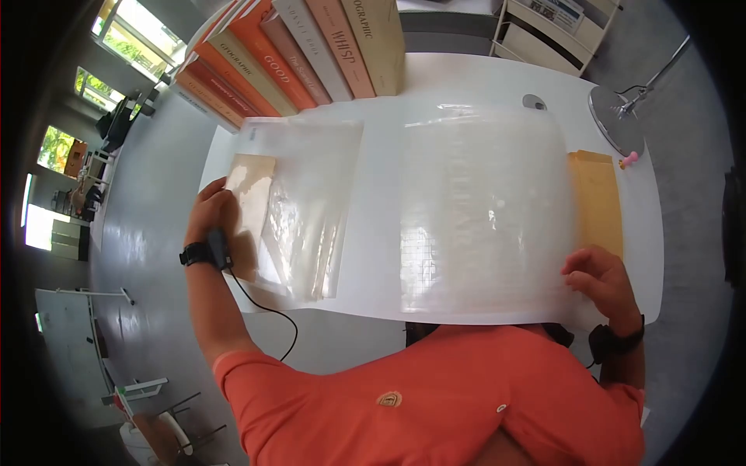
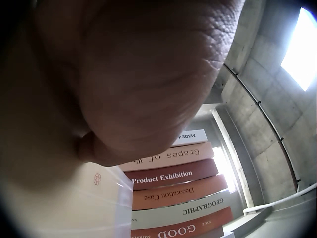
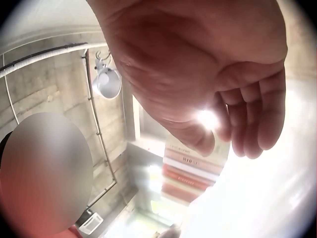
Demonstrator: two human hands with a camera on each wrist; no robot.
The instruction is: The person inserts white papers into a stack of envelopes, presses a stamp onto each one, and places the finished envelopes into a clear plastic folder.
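Note:
My left hand (image 1: pixel 208 208) rests at the left edge of a tan paper piece (image 1: pixel 252 182), its fingers bent slightly. The paper lies over a stack of clear plastic bags (image 1: pixel 311 194). In the left wrist view the hand (image 2: pixel 143 89) hides most of its contact with the pale surface. A thick stack of translucent bubble-wrap sheets (image 1: pixel 489 210) lies on the right half of the table. At its lower right corner is my right hand (image 1: pixel 606 283), fingers loosely bent and nothing held. The right wrist view shows that hand's palm (image 3: pixel 198 64).
A yellow padded envelope (image 1: pixel 598 202) lies partly beside the bubble wrap. A row of books (image 1: pixel 295 62) stands at the table's back left. The round metal lamp base (image 1: pixel 618 120) and a small pink object (image 1: pixel 629 160) are at the back right.

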